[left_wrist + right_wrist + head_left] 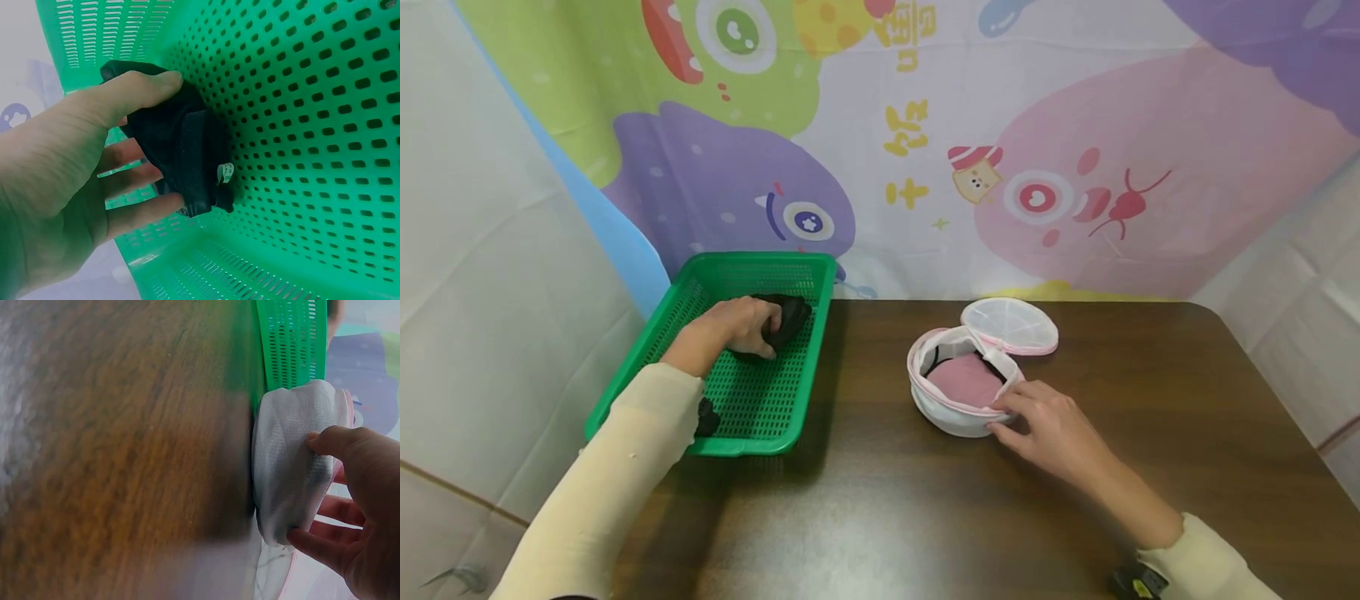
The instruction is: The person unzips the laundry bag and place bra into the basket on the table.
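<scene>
My left hand (pixel 739 323) is inside the green basket (pixel 815 358), gripping a folded black garment (pixel 792 319) near its right wall. In the left wrist view, the thumb lies over the garment with the fingers spread beneath, and a small white tag sticks out of the cloth. On the table, a round white mesh laundry bag (pixel 947 419) with pink trim stands unzipped. A pink bra (pixel 964 379) with black edging lies in it. My right hand (pixel 1051 425) pinches the bag's near right rim, the thumb on the outer mesh in the right wrist view.
The bag's mesh lid (pixel 1013 325) is folded back toward the wall. Another black piece (pixel 707 418) lies at the basket's near end, partly behind my left sleeve. A cartoon-printed cloth (pixel 910 250) hangs behind the brown table (pixel 880 500).
</scene>
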Motion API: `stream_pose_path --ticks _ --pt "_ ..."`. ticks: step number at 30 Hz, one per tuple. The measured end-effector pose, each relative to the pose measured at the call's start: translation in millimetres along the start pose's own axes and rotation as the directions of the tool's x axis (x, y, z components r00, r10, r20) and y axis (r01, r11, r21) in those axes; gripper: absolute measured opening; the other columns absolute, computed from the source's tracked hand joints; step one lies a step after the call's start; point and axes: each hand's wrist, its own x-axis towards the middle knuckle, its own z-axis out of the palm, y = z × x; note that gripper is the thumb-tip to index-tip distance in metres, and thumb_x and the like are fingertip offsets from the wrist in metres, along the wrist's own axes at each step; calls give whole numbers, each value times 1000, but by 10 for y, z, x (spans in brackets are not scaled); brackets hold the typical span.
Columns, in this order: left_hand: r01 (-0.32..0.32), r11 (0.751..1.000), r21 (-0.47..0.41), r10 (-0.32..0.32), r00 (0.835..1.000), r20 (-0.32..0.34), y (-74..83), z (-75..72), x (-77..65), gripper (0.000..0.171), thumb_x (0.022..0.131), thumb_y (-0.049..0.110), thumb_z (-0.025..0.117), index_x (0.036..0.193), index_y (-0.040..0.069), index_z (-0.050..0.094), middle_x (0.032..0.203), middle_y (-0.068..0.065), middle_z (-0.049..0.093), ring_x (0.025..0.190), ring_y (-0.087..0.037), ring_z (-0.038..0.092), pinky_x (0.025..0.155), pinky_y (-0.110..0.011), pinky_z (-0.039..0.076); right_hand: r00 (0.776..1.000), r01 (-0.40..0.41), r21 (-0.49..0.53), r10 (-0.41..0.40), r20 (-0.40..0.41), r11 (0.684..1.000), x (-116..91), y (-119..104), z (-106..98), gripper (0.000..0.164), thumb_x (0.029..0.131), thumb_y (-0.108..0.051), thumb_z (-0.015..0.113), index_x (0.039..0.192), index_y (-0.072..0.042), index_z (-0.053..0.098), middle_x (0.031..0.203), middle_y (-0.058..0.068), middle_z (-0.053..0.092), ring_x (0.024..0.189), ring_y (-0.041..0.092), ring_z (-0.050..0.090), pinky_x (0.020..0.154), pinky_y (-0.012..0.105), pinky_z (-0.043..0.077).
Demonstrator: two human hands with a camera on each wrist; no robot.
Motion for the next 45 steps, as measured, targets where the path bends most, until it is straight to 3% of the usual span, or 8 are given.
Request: stream_pose_path --ticks 6,11,15,20,34,39,45 --pt "1 1000 -11 -2 1000 -8 -3 4 9 39 104 41 81 126 14 64 102 -8 66 86 -23 59 76 -39 47 1000 -3 9 3 5 1000 3 1 -9 21 85 -17 98 101 -15 86 103 1 82 99 25 79 85 49 66" --pt "14 999 -39 -17 997 -76 -8 22 16 49 108 53 69 134 11 66 114 -13 72 95 -28 67 84 -47 56 1000 -1 4 1 -1 1000 4 3 1 21 84 -17 98 101 -15 85 103 2 82 98 25 79 84 49 66" --pt "8 998 -55 -16 987 -160 -7 34 10 59 112 57 57 146 10 65 134 -21 75 115 -40 73 98 -59 61 1000 -1 -6 1 -7 1000 -1 1 12 22 84 -17 99 101 -13 85 102 3 82 98 26 79 84 49 67" --pt "2 998 -68 -16 978 -210 -9 48 28 67 115 59 46 159 10 60 154 -25 68 136 -48 68 108 -67 57 1000 -12 -5 12 5 1000 1 -7 1 21 85 -17 98 101 -13 85 103 4 82 99 26 79 85 49 67" --pt "-20 999 -39 9 966 -257 19 -65 -8 64 116 58 42 156 13 63 147 -25 72 130 -48 71 102 -67 59 1000 -10 -1 10 8 1000 7 -7 -10 20 85 -18 97 101 -14 85 104 3 82 99 26 79 85 50 66" --pt "-8 999 -46 -5 961 -275 30 -147 -36 67 117 59 42 162 13 60 153 -25 69 133 -50 70 103 -69 59 1000 -6 1 6 11 1000 15 -12 -5 20 85 -18 97 102 -15 85 104 2 82 99 26 79 84 50 66" --pt "-3 997 -75 -21 950 -312 55 -235 -87 64 116 58 45 162 16 61 154 -25 69 126 -49 72 94 -65 62 1000 -7 3 7 13 1000 12 -17 -4 21 85 -18 98 101 -16 85 103 1 82 98 26 78 84 50 65"
